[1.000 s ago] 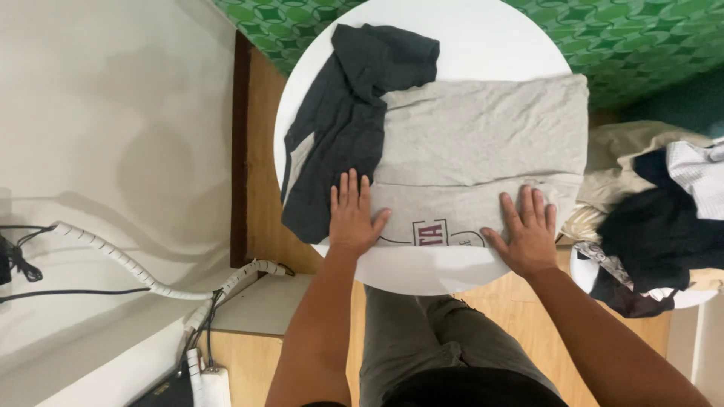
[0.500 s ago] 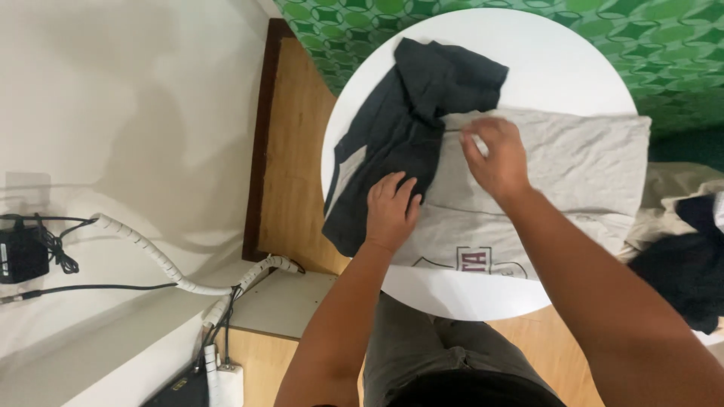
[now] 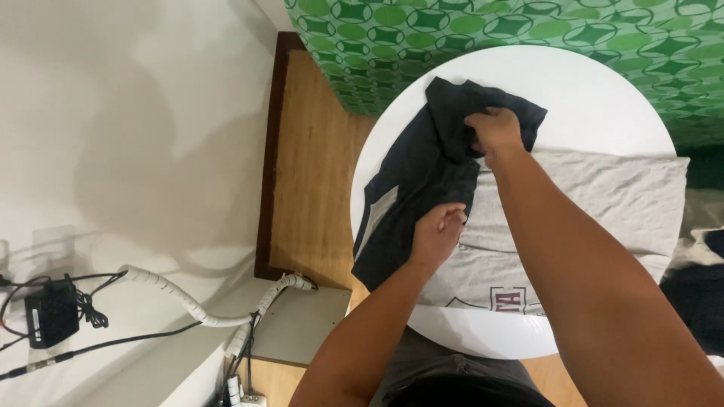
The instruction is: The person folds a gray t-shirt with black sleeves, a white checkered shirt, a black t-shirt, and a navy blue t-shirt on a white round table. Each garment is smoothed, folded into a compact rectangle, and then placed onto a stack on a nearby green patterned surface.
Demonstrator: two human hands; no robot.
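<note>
A dark charcoal garment (image 3: 422,181) lies crumpled on the left part of a round white table (image 3: 588,83), partly over a folded grey T-shirt (image 3: 603,203) with a dark red print near its front edge. My right hand (image 3: 494,130) reaches across and pinches the dark garment near its far end. My left hand (image 3: 436,237) grips the same garment's edge closer to me, where it meets the grey shirt. My forearms hide part of the grey shirt.
A green patterned wall covering (image 3: 490,30) rises behind the table. Wooden floor (image 3: 309,173) and a white wall lie to the left, with a white corrugated hose (image 3: 188,305), cables and a black power adapter (image 3: 49,316). Dark clothes (image 3: 697,301) sit at the right edge.
Both hands left the grey shirt's front edge and moved up-left onto the dark garment, now gripping it. The view has shifted so the table sits further right.
</note>
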